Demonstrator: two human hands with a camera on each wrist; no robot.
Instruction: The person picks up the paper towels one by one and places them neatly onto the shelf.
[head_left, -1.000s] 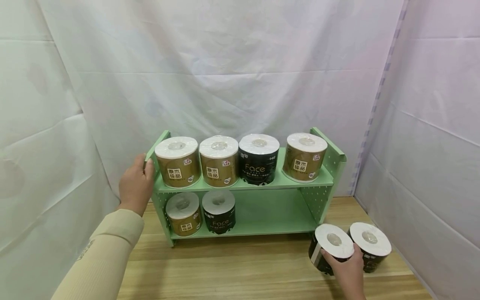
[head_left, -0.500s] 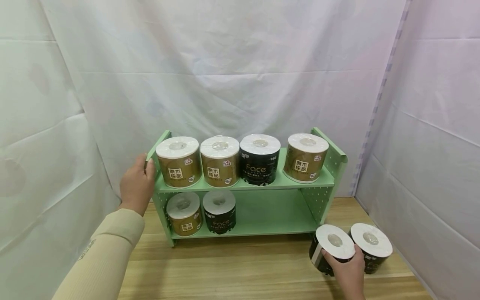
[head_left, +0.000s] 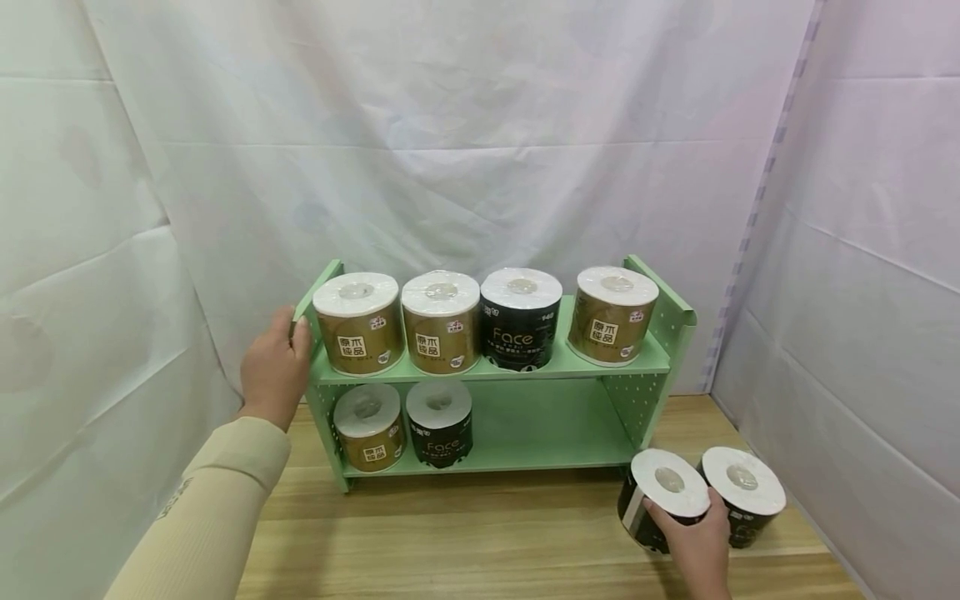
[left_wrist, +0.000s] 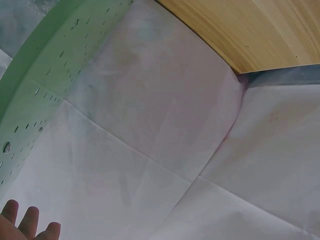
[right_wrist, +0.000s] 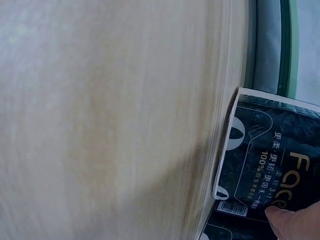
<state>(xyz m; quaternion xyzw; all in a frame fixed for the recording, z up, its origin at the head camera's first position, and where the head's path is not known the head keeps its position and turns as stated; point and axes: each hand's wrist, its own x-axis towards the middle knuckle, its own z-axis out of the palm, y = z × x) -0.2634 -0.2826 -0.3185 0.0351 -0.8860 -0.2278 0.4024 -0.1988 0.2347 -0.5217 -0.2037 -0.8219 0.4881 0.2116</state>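
My left hand (head_left: 273,367) holds the upper front edge of the left side panel of a green two-tier shelf (head_left: 547,421). In the left wrist view, its fingers (left_wrist: 30,220) show beside the perforated panel. At the lower right, my right hand (head_left: 697,542) grips a black-wrapped toilet roll (head_left: 670,483), thumb on its near left side. The roll leans slightly, close over the wooden table. Right behind it stands another black-wrapped toilet roll (head_left: 742,483). The right wrist view shows the thumb (right_wrist: 295,222) against the black "Face" wrapper (right_wrist: 270,155).
On the upper tier stand gold toilet rolls (head_left: 358,333) and a black one (head_left: 519,325), with a gap before the rightmost gold roll (head_left: 611,321). The lower tier bears a gold roll (head_left: 369,442) and a black roll (head_left: 440,433) at left. White cloth (head_left: 480,167) encloses the table (head_left: 450,533).
Both hands keep their places, the left on the shelf and the right on the black toilet roll. The whole scene shifts very slightly right in the view.
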